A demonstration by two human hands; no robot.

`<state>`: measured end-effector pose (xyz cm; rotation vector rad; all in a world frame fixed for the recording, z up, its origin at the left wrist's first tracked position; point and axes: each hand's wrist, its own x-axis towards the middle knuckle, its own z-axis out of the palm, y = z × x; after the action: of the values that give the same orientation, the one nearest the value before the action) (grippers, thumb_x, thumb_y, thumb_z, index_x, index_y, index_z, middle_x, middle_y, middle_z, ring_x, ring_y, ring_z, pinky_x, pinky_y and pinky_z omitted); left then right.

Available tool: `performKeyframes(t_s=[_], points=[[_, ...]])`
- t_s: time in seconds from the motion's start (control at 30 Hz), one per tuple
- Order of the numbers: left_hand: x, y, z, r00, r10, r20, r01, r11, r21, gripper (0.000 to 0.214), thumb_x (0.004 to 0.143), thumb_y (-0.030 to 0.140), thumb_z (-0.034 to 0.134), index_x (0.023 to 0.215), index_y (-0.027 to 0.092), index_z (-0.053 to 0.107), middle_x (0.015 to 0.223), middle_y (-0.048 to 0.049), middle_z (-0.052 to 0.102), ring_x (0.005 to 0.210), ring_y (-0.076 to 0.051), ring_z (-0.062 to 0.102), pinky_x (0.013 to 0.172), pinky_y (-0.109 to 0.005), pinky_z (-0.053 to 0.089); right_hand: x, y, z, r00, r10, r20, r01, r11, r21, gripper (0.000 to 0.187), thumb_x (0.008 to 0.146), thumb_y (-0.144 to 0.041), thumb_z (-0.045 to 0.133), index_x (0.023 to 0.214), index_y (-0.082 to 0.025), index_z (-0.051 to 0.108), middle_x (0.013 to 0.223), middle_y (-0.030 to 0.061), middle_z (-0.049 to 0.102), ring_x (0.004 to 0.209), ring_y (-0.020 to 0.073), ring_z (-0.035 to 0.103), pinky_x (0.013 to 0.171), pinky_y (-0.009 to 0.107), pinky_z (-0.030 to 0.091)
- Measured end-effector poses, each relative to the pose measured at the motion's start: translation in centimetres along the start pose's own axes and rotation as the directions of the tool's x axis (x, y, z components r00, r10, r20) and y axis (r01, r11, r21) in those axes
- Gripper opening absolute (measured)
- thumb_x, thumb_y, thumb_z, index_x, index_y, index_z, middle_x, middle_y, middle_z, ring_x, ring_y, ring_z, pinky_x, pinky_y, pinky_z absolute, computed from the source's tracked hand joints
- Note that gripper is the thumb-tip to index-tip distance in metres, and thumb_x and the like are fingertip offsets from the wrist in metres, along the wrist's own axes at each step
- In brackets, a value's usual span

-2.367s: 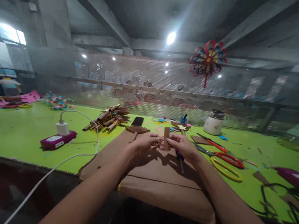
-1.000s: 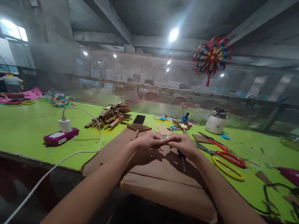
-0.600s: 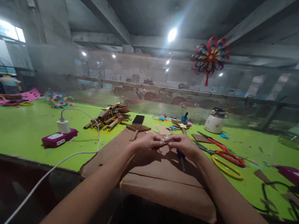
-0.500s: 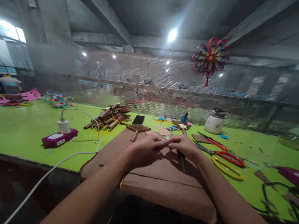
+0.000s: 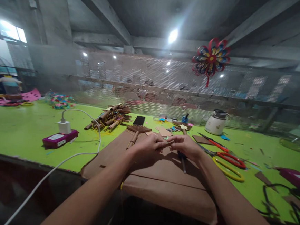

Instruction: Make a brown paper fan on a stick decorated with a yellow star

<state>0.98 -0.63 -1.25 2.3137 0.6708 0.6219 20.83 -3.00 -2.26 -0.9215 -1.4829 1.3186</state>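
Note:
Over the brown paper sheet (image 5: 157,186), my left hand (image 5: 148,145) and my right hand (image 5: 187,148) meet at their fingertips. Both are closed on a small brown paper piece (image 5: 169,142), pinched between thumbs and fingers; its exact shape is partly hidden. Under my right hand lies a screwdriver (image 5: 183,163) with a dark handle, its shaft pointing toward me. Just beyond my left hand is a folded brown paper fan (image 5: 138,129) with a rolled paper handle. A similar fan shape with a pale star (image 5: 183,127) on it lies past my right hand.
Scissors with red handles (image 5: 230,159) and yellow handles (image 5: 230,170) lie to the right. A heap of rolled paper pieces (image 5: 110,118), a phone (image 5: 139,120) and a white jug (image 5: 216,124) stand farther back. A white cable (image 5: 76,154) runs from the purple power strip (image 5: 59,139) at left.
My right hand's fingers have shifted slightly, and more of the small paper piece shows between the fingertips. Both hands stay in nearly the same place.

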Motion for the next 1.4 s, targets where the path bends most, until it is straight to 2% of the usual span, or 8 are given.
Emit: performKeyframes(t_s=[0.23,0.4,0.5,0.63,0.83,1.0,1.2,1.4], points=[[0.2,-0.2,-0.4,1.000,-0.005,0.005,0.005,0.998,-0.066,0.033,0.086,0.038,0.045,0.062,0.017,0.054,0.060,-0.0006,0.052,0.057,-0.010,0.043,0.057,-0.023,0.034,0.0,0.1,-0.6,0.998,0.043,0.045,-0.047,0.995,0.086,0.024,0.058,-0.016,0.072,0.082,-0.013,0.071,0.070,0.0039,0.066,0.060,0.0116,0.057,0.065,0.028,0.046],[0.4,-0.6,-0.4,0.996,-0.071,-0.048,0.070,0.997,-0.032,0.032,0.085,0.039,0.048,0.065,0.016,0.060,0.059,-0.0011,0.053,0.056,-0.011,0.044,0.056,-0.024,0.034,-0.1,-0.2,-0.5,0.998,0.064,0.017,-0.066,0.992,0.107,0.019,0.064,-0.020,0.068,0.080,-0.010,0.072,0.075,0.0094,0.067,0.064,0.0142,0.060,0.064,0.029,0.048],[0.3,-0.1,-0.5,0.996,-0.058,-0.068,0.057,0.998,-0.024,0.029,0.083,0.036,0.050,0.065,0.016,0.061,0.059,-0.0012,0.054,0.057,-0.011,0.045,0.057,-0.024,0.034,-0.1,-0.4,-0.3,0.998,0.061,-0.006,-0.060,0.993,0.099,0.020,0.067,-0.024,0.067,0.078,-0.008,0.071,0.076,0.0113,0.067,0.064,0.0152,0.060,0.064,0.029,0.049],[0.2,0.7,-0.7,0.997,-0.027,-0.075,0.026,1.000,-0.012,0.029,0.084,0.035,0.051,0.065,0.016,0.061,0.063,-0.0020,0.056,0.058,-0.011,0.046,0.056,-0.024,0.033,-0.2,-0.6,0.1,0.997,0.061,-0.053,-0.056,0.994,0.092,0.021,0.068,-0.027,0.069,0.078,-0.008,0.071,0.073,0.0104,0.066,0.063,0.0141,0.059,0.065,0.029,0.050],[0.2,0.0,-0.6,0.996,-0.049,-0.074,0.040,0.993,-0.110,0.038,0.088,0.044,0.043,0.071,0.016,0.062,0.062,-0.0009,0.054,0.058,-0.011,0.044,0.058,-0.024,0.034,-0.4,-1.0,0.3,0.999,0.000,-0.054,0.004,0.998,0.069,0.024,0.065,-0.023,0.072,0.086,-0.011,0.072,0.079,0.0088,0.067,0.066,0.0132,0.059,0.067,0.029,0.049],[0.1,-0.1,-0.6,0.995,-0.061,-0.081,0.050,0.990,-0.134,0.042,0.086,0.049,0.045,0.070,0.015,0.062,0.062,-0.0010,0.054,0.060,-0.011,0.047,0.060,-0.023,0.036,-0.3,-0.8,0.3,0.994,-0.026,-0.108,0.031,0.998,0.049,0.037,0.057,-0.020,0.074,0.093,-0.013,0.069,0.075,0.0046,0.066,0.061,0.0126,0.058,0.064,0.031,0.049],[0.2,-0.2,-0.7,0.998,-0.024,-0.064,0.015,0.990,-0.142,0.039,0.086,0.046,0.046,0.067,0.016,0.060,0.061,-0.0003,0.054,0.059,-0.011,0.047,0.061,-0.024,0.036,0.1,-0.4,0.2,0.982,-0.062,-0.179,0.070,0.997,0.040,0.035,0.053,-0.023,0.076,0.087,-0.014,0.068,0.068,0.0025,0.065,0.057,0.0119,0.057,0.060,0.031,0.047],[-0.1,0.1,-0.9,0.998,-0.021,-0.054,0.015,0.994,-0.108,0.037,0.087,0.043,0.047,0.064,0.016,0.058,0.062,-0.0011,0.054,0.060,-0.011,0.046,0.061,-0.024,0.037,0.3,-0.4,0.4,0.967,-0.127,-0.219,0.116,0.991,-0.062,0.031,0.055,-0.026,0.074,0.083,-0.014,0.067,0.062,0.0011,0.064,0.053,0.0120,0.056,0.058,0.031,0.047]])
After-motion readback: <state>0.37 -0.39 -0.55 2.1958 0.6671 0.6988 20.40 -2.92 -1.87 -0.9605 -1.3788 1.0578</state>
